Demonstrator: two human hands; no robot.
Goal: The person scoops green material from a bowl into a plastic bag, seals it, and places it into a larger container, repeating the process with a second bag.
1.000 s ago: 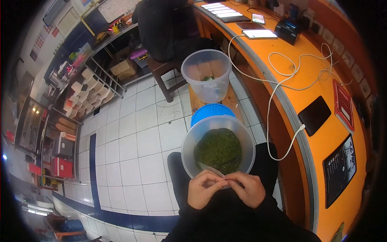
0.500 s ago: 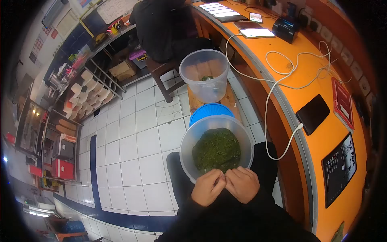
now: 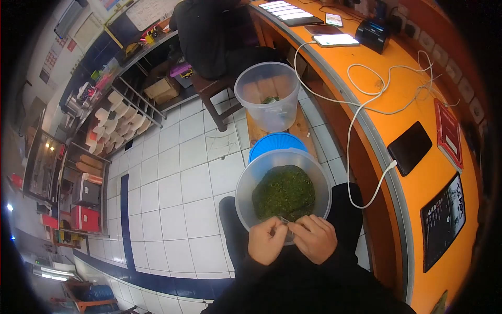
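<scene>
A translucent plastic bucket point(image 3: 241, 196) stands between my knees, holding a mass of finely chopped green leaves point(image 3: 285, 191). Over its near rim, my left hand point(image 3: 267, 242) is closed in a pinch. My right hand point(image 3: 315, 239) is closed beside it, fingertips almost meeting the left ones. Something small and pale shows between the fingertips, too small to name. Just beyond the bucket lies a blue ribbed lid point(image 3: 277, 144), partly hidden by the rim. Farther off, a second translucent bucket point(image 3: 272, 112) has a few green bits and some clear plastic at its bottom.
A wooden bench point(image 3: 306, 133) carries the second bucket. On the right runs an orange counter point(image 3: 366, 136) with phones, a white cable point(image 3: 346, 157), a tablet point(image 3: 442, 222) and a red book point(image 3: 448, 133). Ahead, a person in black point(image 3: 201, 42) sits on a stool. Shelves point(image 3: 117, 123) line the left.
My fingertips have parted slightly, and the left hand has turned a little, showing the small pale thing between them. The view has shifted slightly; the buckets have stayed put.
</scene>
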